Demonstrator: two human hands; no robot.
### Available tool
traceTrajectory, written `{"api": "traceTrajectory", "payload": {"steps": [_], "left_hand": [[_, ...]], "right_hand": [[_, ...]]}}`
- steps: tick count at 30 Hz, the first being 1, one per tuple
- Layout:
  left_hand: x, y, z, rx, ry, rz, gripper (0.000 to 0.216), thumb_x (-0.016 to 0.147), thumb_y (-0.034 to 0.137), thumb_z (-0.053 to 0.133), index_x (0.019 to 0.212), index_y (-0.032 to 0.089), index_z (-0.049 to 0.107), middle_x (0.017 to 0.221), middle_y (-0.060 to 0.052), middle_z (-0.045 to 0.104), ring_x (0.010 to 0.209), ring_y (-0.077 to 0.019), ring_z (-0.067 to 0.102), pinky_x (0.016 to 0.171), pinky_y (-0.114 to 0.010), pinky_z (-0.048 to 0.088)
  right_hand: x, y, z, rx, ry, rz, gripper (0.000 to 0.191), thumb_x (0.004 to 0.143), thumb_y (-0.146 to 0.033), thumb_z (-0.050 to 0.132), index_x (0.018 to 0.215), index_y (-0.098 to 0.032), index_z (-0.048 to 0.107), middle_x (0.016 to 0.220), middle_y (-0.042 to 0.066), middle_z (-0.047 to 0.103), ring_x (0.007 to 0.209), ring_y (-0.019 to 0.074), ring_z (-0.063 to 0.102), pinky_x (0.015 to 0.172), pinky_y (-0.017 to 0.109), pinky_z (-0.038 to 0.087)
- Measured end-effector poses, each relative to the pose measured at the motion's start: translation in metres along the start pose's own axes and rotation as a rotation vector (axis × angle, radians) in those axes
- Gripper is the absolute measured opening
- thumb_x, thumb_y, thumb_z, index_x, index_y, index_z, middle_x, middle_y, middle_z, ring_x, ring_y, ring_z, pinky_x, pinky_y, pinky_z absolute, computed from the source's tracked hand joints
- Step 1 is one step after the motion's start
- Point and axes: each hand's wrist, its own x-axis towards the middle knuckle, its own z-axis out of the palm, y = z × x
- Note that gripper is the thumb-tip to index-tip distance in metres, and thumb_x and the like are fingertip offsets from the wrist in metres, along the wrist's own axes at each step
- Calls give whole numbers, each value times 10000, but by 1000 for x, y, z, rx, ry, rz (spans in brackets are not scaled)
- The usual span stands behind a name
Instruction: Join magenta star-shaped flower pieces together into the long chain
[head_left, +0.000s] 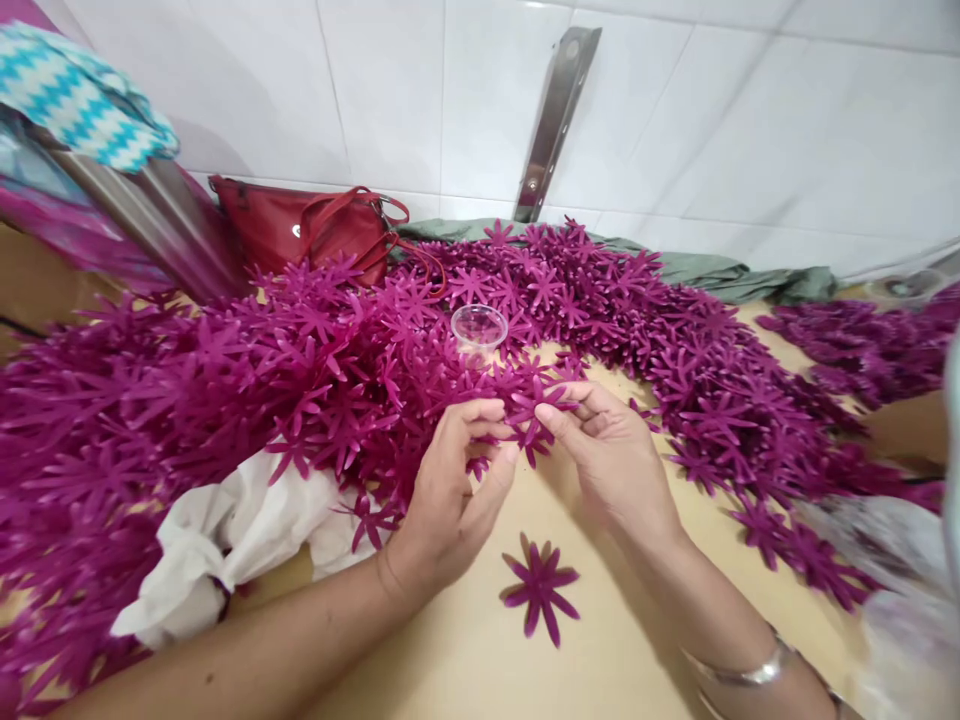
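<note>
White tiled wall (375, 110) behind; pale tabletop (442, 650) below, banked with magenta petal pieces. Held flower piece (535, 405) sits between the two hands, above the tabletop, just left of the right thumb tip. Star-shaped, petals radiating; no single long axis.

Right hand (619, 460): thumb and forefinger closed in a pinch on the piece's right side. Left hand (454, 490): fingers curled, gap between thumb and forefinger, tips at the left petals; cannot tell whether they grip or only steady. Right hand judged to bear the hold.

Loose flower piece (541, 590) flat on the tabletop, toward the wearer, between the forearms, the left hand's heel nearer to it. Pale surface around it gives room. Tighter beyond: left heap (225, 380) crowds the left knuckles, clear round lid (480, 326) just past the fingers, right heap (712, 370) curving round the right hand.
</note>
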Motion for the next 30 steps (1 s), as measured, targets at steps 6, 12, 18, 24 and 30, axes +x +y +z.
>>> {"api": "traceTrajectory", "payload": {"steps": [6, 12, 18, 24, 30], "left_hand": [[3, -6, 1, -137, 29, -59, 260, 1012, 298, 630, 1253, 218, 572, 1146, -72, 665, 1075, -176, 658, 961, -310, 545], [8, -9, 2, -262, 50, -135, 324, 968, 286, 695, 1272, 208, 614, 1068, -48, 699, 954, -147, 676, 880, -271, 554], [15, -7, -4, -382, 9, -253, 437, 956, 353, 709, 1373, 234, 653, 1379, -87, 663, 1323, -225, 587, 1125, -340, 467], [17, -11, -1, -730, -57, -438, 375, 977, 455, 659, 1273, 232, 717, 1300, -105, 702, 1221, -277, 657, 1004, -435, 556], [26, -3, -1, -943, 85, -548, 449, 836, 585, 779, 837, 178, 587, 703, 39, 530, 711, -141, 623, 727, -317, 600]], "right_hand": [[-10, -9, 5, -57, -106, 77, 239, 782, -359, 855, 856, -221, 675, 719, -23, 687, 616, 124, 606, 574, 239, 504], [-8, -3, 5, -19, -185, 90, 255, 817, -357, 827, 934, -219, 648, 743, -36, 658, 634, 110, 573, 599, 231, 484], [-14, 3, 11, -147, -224, -71, 84, 968, -314, 672, 1022, -250, 666, 905, -3, 669, 773, 144, 617, 712, 280, 522], [-19, 0, 11, -670, -38, -542, 244, 922, -295, 747, 1165, -271, 745, 1071, 71, 633, 1044, 254, 614, 951, 442, 516], [-10, -4, -2, -748, 31, -636, 205, 964, -281, 691, 1155, -210, 705, 1102, 103, 659, 1115, 259, 623, 999, 446, 517]]}}
